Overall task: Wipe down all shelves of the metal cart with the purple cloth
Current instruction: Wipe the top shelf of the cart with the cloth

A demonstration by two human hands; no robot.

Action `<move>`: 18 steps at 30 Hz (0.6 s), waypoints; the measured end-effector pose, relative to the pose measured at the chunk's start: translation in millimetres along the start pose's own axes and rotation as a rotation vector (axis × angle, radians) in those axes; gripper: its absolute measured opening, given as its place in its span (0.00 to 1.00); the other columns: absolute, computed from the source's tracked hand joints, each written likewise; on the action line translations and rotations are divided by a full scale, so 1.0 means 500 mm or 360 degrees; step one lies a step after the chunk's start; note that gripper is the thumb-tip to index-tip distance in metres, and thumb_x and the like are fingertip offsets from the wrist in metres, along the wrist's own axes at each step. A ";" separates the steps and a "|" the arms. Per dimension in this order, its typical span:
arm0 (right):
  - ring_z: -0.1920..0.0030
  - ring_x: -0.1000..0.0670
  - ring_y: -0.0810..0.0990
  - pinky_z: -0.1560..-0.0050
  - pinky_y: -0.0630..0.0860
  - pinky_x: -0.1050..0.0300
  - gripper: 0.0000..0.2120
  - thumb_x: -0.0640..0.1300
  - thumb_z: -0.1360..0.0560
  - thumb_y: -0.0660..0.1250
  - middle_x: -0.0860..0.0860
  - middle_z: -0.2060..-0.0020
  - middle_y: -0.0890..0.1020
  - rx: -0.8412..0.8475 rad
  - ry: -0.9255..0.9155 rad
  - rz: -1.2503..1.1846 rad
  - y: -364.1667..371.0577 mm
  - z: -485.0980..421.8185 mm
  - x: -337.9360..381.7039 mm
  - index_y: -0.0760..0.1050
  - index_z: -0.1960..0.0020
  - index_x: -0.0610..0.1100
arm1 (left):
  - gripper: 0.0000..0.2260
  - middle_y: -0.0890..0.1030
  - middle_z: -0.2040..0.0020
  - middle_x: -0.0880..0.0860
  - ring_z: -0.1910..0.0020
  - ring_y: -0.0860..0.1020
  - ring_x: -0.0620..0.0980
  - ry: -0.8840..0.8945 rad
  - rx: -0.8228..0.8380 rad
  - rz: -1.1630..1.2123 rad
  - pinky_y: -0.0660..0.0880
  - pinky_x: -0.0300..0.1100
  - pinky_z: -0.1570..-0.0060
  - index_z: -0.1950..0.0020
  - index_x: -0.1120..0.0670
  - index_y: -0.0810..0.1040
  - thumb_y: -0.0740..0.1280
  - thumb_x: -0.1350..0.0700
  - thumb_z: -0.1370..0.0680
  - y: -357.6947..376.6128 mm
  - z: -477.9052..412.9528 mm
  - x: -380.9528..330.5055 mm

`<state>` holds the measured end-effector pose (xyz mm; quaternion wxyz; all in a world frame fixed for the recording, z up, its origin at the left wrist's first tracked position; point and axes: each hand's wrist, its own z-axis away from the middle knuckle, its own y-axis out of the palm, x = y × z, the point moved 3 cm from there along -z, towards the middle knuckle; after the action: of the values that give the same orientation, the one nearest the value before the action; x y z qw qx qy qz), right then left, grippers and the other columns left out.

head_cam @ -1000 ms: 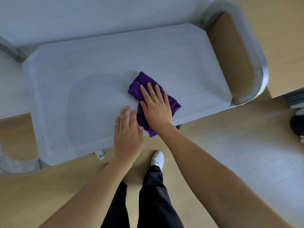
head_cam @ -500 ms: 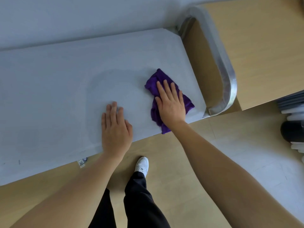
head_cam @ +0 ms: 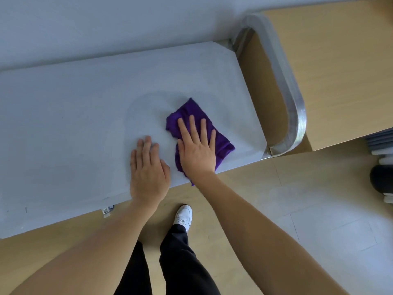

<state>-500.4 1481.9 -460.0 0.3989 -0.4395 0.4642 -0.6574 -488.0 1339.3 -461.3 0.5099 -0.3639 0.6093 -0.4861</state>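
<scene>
The metal cart's top shelf [head_cam: 74, 128] is a flat grey sheet that fills the left and middle of the head view. A crumpled purple cloth [head_cam: 223, 143] lies on it near the front right corner. My right hand [head_cam: 197, 147] presses flat on the cloth with its fingers straight and spread. Just left of it, my left hand [head_cam: 148, 173] rests flat on the bare shelf, fingers together. The lower shelves are hidden under the top one.
The cart's curved metal handle [head_cam: 295, 116] loops past the right end of the shelf. A pale wall runs behind the cart. My leg and white shoe [head_cam: 184, 216] stand on the wood floor by the front edge. Dark and white objects [head_cam: 381, 179] sit at the right edge.
My right hand slid the cloth right along the shelf, then back a little to the left, close to my left hand. The view shifted toward the cart's right end.
</scene>
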 end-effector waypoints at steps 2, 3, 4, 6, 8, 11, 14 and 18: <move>0.21 0.45 0.48 0.23 0.45 0.44 0.26 0.56 0.17 0.49 0.52 0.20 0.53 0.0037 -0.0183 -0.0008 -0.007 -0.010 -0.021 0.49 0.20 0.57 | 0.21 0.63 0.24 0.60 0.23 0.58 0.59 0.0003 -0.0002 0.0000 0.57 0.56 0.25 0.30 0.63 0.67 0.54 0.58 0.21 0.000 -0.001 -0.001; 0.21 0.45 0.50 0.23 0.47 0.45 0.26 0.57 0.17 0.50 0.52 0.21 0.54 0.0017 -0.0224 0.0002 -0.014 -0.023 -0.045 0.50 0.21 0.56 | 0.21 0.63 0.24 0.60 0.23 0.58 0.59 0.0004 -0.0007 0.0003 0.57 0.56 0.25 0.30 0.63 0.67 0.54 0.58 0.21 0.000 -0.001 -0.001; 0.21 0.45 0.52 0.24 0.49 0.45 0.26 0.57 0.17 0.50 0.51 0.21 0.56 -0.0027 -0.0211 0.0024 -0.023 -0.038 -0.075 0.52 0.21 0.56 | 0.21 0.63 0.24 0.60 0.23 0.58 0.59 0.0005 -0.0015 0.0005 0.57 0.56 0.25 0.30 0.63 0.67 0.54 0.58 0.21 0.001 -0.001 -0.002; 0.22 0.44 0.53 0.24 0.51 0.43 0.26 0.56 0.18 0.50 0.50 0.21 0.57 -0.0103 -0.0002 0.0057 -0.046 -0.073 -0.151 0.53 0.21 0.54 | 0.20 0.63 0.24 0.60 0.23 0.59 0.59 0.0009 -0.0030 0.0012 0.57 0.56 0.25 0.30 0.63 0.68 0.54 0.58 0.21 0.002 -0.001 -0.005; 0.21 0.44 0.49 0.23 0.48 0.41 0.27 0.56 0.17 0.47 0.50 0.20 0.53 -0.0091 0.0290 0.0051 -0.067 -0.097 -0.218 0.49 0.20 0.53 | 0.20 0.64 0.24 0.61 0.23 0.59 0.59 0.0011 -0.0038 0.0023 0.57 0.56 0.26 0.30 0.63 0.68 0.54 0.58 0.21 0.003 0.001 -0.006; 0.21 0.44 0.44 0.23 0.43 0.39 0.26 0.55 0.16 0.45 0.52 0.20 0.47 -0.0093 0.0536 -0.0015 -0.073 -0.109 -0.229 0.44 0.20 0.53 | 0.20 0.63 0.24 0.61 0.23 0.59 0.60 0.0004 -0.0045 0.0014 0.57 0.56 0.26 0.30 0.63 0.67 0.54 0.58 0.21 0.005 0.001 -0.006; 0.21 0.40 0.46 0.25 0.45 0.36 0.28 0.53 0.17 0.49 0.50 0.20 0.50 -0.0105 0.0514 -0.0043 -0.052 -0.101 -0.121 0.46 0.20 0.52 | 0.21 0.64 0.25 0.61 0.24 0.60 0.60 0.0009 -0.0046 0.0002 0.58 0.57 0.26 0.30 0.63 0.67 0.54 0.59 0.22 0.007 0.000 -0.006; 0.21 0.42 0.45 0.23 0.44 0.39 0.27 0.55 0.17 0.47 0.52 0.20 0.50 0.0065 -0.0011 -0.0005 -0.011 -0.056 0.031 0.45 0.20 0.54 | 0.21 0.64 0.24 0.61 0.23 0.59 0.59 0.0013 -0.0028 -0.0028 0.58 0.56 0.26 0.30 0.63 0.68 0.53 0.58 0.21 0.006 -0.001 -0.003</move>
<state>-532.4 1476.0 -456.4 0.4084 -0.4342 0.4487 -0.6658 -488.0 1341.7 -463.8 0.4999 -0.3719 0.6124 -0.4866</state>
